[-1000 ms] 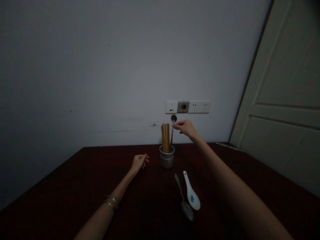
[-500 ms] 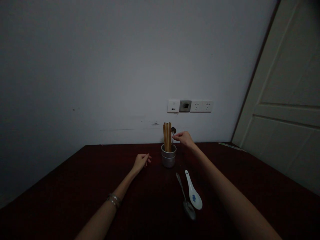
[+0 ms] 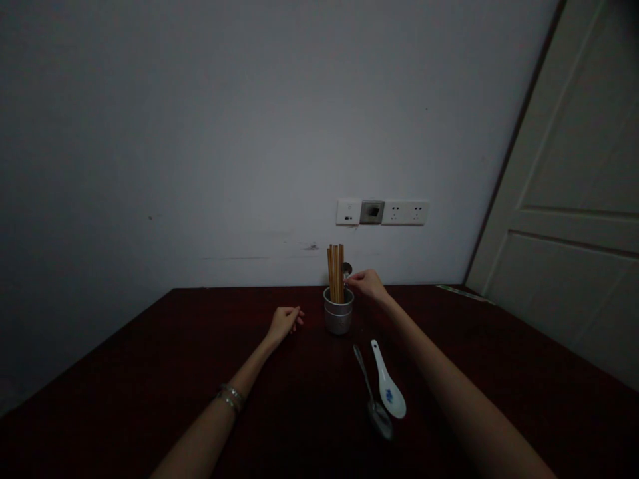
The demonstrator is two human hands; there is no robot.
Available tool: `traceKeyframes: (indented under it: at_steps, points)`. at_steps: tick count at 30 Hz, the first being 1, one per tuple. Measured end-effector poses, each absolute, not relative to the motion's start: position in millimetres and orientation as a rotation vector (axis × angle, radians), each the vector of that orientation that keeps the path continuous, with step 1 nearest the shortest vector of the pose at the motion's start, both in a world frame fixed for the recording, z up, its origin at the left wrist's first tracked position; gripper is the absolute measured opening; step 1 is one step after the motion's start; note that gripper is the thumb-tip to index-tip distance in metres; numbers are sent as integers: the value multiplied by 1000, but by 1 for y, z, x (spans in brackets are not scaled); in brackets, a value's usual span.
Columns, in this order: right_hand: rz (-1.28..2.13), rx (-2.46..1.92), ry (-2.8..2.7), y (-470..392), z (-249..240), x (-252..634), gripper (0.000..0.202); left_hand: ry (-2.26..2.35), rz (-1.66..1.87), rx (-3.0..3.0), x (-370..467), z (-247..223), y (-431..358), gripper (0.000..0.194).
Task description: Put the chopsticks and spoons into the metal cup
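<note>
A metal cup (image 3: 338,322) stands upright toward the back of the table, with several wooden chopsticks (image 3: 335,274) upright in it. Just right of them is a small metal spoon (image 3: 347,268), bowl up, its lower part hidden in the cup. My right hand (image 3: 367,284) pinches this spoon below its bowl, above the cup's right rim. Left of the cup, my left hand (image 3: 283,322) rests on the table with curled fingers, apart from everything. In front lie a white spoon with a blue mark (image 3: 388,389) and a longer metal spoon (image 3: 379,420), side by side.
The dark red table (image 3: 200,352) meets a grey wall (image 3: 239,166) at the back. Sockets and switch plates (image 3: 382,212) sit on the wall above the cup. A pale panelled door (image 3: 564,199) stands at the right, and a thin strip (image 3: 466,293) lies along the back right edge.
My right hand has come down slightly with the small metal spoon, whose bowl now sits lower beside the chopsticks. My left hand and the two lying spoons stay in place.
</note>
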State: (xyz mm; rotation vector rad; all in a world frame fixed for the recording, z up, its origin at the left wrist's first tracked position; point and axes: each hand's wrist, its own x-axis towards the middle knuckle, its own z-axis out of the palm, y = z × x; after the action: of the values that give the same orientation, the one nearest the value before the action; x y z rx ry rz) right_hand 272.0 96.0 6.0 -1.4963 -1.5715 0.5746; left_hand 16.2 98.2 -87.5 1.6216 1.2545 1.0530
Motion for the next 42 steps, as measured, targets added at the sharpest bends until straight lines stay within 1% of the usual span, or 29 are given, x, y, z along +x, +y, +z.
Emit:
traceKeyframes:
  at_steps: [13,27,42]
  points:
    - [612,-1497,-1589,92,3,272,28,1271,1049,1637,16,-87,99,35]
    - [609,-1541,-1581,87,7,270,23,1272,1045,1675,15,-91,102,38]
    - [597,-1498,-1606,92,1,272,20,1278,1035,1665,16,-93,104,35]
